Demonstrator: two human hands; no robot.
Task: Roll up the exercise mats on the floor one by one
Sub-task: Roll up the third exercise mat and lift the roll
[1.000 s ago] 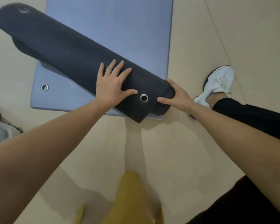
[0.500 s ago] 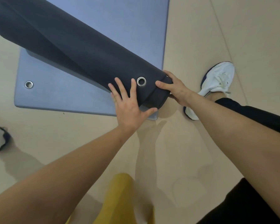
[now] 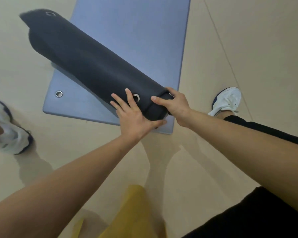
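Pressing the roll [image 3: 93, 66] flat-fingered with left hand [image 3: 134, 117], gripping its end with right hand [image 3: 176, 104] — likely finishing one, leaving blue mat [image 3: 136, 31] at top unrolled.

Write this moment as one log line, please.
dark rolled mat: lying slantwise across flat blue mat | left hand: spread fingers press it near its end | right hand: grips its end

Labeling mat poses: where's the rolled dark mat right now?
Head view, centre: the rolled dark mat lies diagonally across the near end of the flat blue mat. The left hand presses and the right hand grips its near-right end.
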